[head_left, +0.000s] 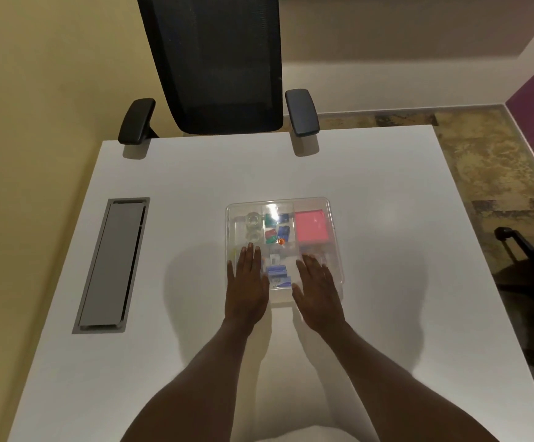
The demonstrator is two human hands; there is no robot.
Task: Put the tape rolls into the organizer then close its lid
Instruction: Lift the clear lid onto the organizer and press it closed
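Note:
A clear plastic organizer [332,218] sits on the white table, its transparent lid lying down over the compartments. Two clear tape rolls [253,221] show through the lid in the far left compartment, one behind the other. My left hand [247,285] rests flat on the near left part of the lid, fingers together and extended. My right hand [316,287] lies flat on the near right part of the lid. Neither hand holds anything. Between them, blue staple boxes [277,275] show through the lid.
Inside the organizer are a pink sticky-note pad [310,225] and coloured binder clips [276,228]. A grey cable hatch [112,266] is set into the white table [402,250] at the left. A black mesh office chair [217,62] stands at the far edge.

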